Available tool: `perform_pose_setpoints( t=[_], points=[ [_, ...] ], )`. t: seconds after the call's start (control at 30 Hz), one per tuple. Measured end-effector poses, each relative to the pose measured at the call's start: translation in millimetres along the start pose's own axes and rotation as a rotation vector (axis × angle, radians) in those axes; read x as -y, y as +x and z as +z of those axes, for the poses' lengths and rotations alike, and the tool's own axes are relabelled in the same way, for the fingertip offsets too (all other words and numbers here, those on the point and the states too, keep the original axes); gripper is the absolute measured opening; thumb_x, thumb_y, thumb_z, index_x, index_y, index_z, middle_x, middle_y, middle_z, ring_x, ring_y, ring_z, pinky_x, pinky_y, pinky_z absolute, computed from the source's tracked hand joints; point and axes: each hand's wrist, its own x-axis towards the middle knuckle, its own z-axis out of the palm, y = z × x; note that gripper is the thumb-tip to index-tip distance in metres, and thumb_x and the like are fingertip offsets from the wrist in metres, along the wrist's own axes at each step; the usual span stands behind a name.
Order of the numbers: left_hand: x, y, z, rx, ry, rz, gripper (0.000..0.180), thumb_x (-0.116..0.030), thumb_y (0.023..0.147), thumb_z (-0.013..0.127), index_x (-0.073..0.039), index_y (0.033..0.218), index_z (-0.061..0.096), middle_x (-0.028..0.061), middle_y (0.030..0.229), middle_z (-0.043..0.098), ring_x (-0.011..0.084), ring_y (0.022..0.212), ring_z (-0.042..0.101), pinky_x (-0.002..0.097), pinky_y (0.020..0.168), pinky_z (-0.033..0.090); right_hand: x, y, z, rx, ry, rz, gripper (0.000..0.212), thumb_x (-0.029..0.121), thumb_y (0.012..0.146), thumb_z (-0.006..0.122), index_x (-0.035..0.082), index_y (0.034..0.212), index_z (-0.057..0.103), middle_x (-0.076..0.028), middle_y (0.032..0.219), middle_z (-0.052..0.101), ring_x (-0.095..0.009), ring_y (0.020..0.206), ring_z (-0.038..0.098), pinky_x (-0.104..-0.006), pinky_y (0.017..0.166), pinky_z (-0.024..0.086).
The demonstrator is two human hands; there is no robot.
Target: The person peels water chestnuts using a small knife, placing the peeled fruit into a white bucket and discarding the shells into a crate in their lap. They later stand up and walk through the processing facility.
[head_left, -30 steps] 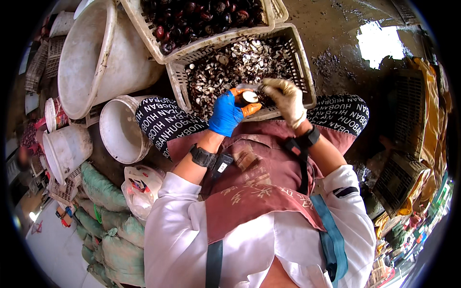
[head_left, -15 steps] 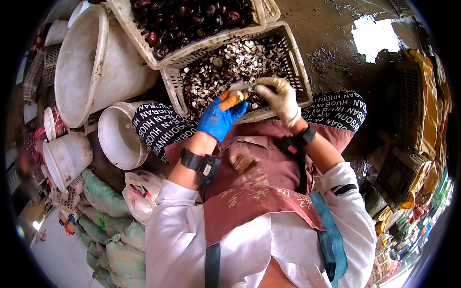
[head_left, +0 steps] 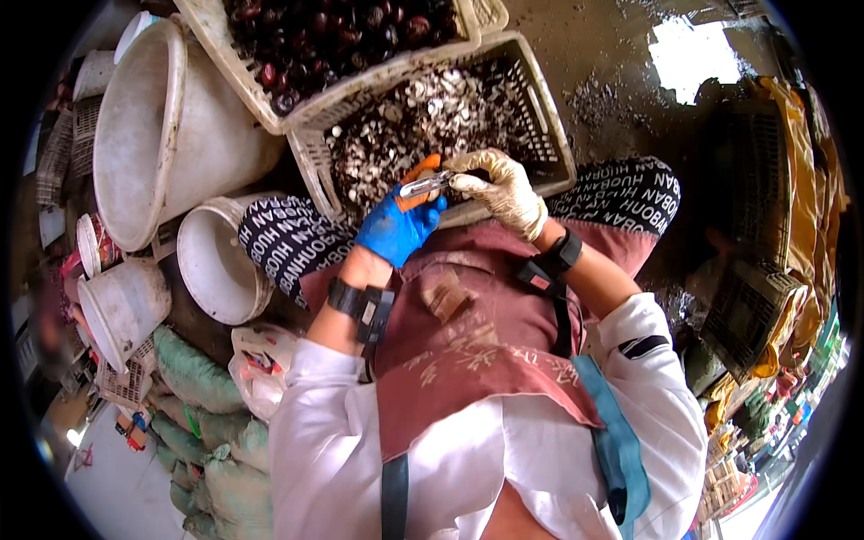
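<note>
In my left hand (head_left: 399,223), gloved in blue with orange fingers, is a small pale peeled water chestnut (head_left: 435,194), partly hidden by the fingers. A metal peeler (head_left: 418,186) is pinched in my right hand (head_left: 506,191), which wears a dirty white glove; its blade lies across the water chestnut. Both hands are close together over the near edge of a plastic crate (head_left: 551,108). Inside that crate lie many white and dark peelings (head_left: 441,103). Beyond it, a second crate (head_left: 236,76) is full of dark reddish-brown water chestnuts (head_left: 346,31).
A large white tub (head_left: 135,135) and a smaller white bucket (head_left: 220,261) stand at the left. Nearer are a plastic bag (head_left: 261,364) and stacked green sacks (head_left: 234,486). Dark crates (head_left: 751,315) and yellow-brown sheeting (head_left: 805,216) line the right side. The floor (head_left: 603,54) is wet.
The peeler now lies more plainly across the water chestnut, its blade turned toward my left fingers. My right hand has shifted slightly left and turned. The whole view has moved a little.
</note>
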Motion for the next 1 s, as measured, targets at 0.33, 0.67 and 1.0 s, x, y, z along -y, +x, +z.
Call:
perform_pose_setpoints(
  t=[0.33,0.67,1.0],
  points=[
    [-3.9,-1.9,-0.6,-0.188,0.268,0.038,0.034,-0.011,0.08,0.065,-0.007,0.112,0.055,0.0073,0.102,0.062,0.0156,0.088,0.06,0.0194,0.062,0.049,-19.8,11.8,-15.3,-0.071,-0.022,0.27,0.017,0.011,0.079,0.068,0.002,0.094,0.065,-0.004,0.09,0.064,-0.008,0.079,0.057,-0.022,0.072,0.047],
    [-2.1,-1.1,-3.4,-0.157,0.048,0.02,0.033,-0.006,0.084,0.058,-0.004,0.117,0.054,0.0137,0.111,0.059,0.0216,0.093,0.06,0.023,0.071,0.053,-28.0,11.5,-31.0,-0.096,-0.216,0.14,0.018,0.013,0.079,0.068,0.002,0.093,0.066,-0.008,0.083,0.065,-0.014,0.074,0.06,-0.028,0.07,0.049],
    [-2.2,-1.1,-6.2,-0.118,0.028,0.021,0.038,-0.007,0.085,0.056,-0.008,0.123,0.05,0.0115,0.111,0.057,0.0184,0.083,0.058,0.0193,0.06,0.048,-31.8,10.7,-27.6,-0.08,-0.098,0.059,0.022,0.017,0.078,0.069,0.001,0.093,0.065,-0.007,0.085,0.065,-0.013,0.075,0.06,-0.0258,0.07,0.049]
  ],
)
